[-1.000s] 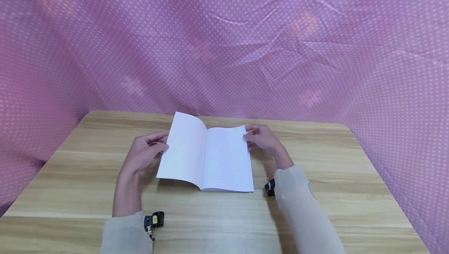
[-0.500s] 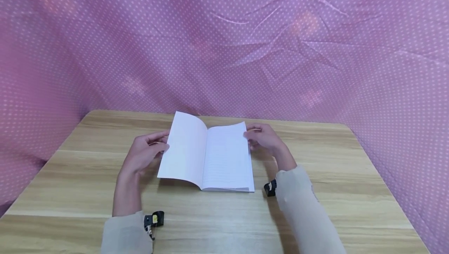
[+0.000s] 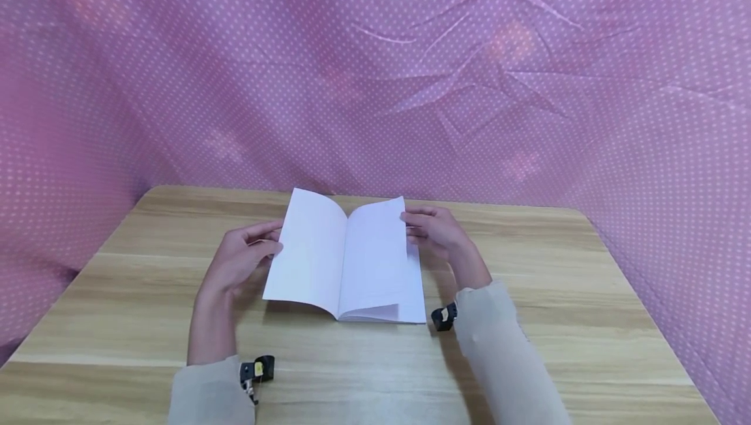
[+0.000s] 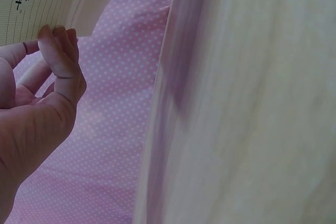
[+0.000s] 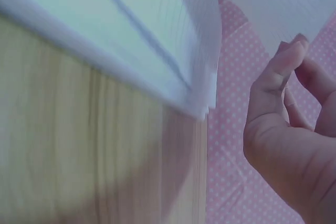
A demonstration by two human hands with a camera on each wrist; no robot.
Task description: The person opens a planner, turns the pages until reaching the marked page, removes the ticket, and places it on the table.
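Note:
An open notebook [image 3: 311, 249] lies on the wooden table in the head view, its left side lifted and curved. My left hand [image 3: 240, 255] pinches the raised left edge between thumb and fingers. In the left wrist view that hand [image 4: 47, 98] holds the cover [image 4: 26, 9], whose outer side bears lines and printed characters. With my right hand [image 3: 440, 233] I pinch the upper right corner of a lined page [image 3: 372, 255], which bends up off the stack below. In the right wrist view the thumb and fingers of the right hand [image 5: 289, 135] meet at the sheet [image 5: 278, 3].
The wooden table [image 3: 587, 321] has rounded far corners. A pink polka-dot cloth [image 3: 375, 86] hangs behind it and on both sides. Small black devices sit at the left cuff [image 3: 258, 369] and the right cuff [image 3: 444, 316].
My right hand has lifted the page's right edge and moved it slightly left, uncovering a strip of the sheet underneath. The left hand keeps its hold on the left side, nearly still.

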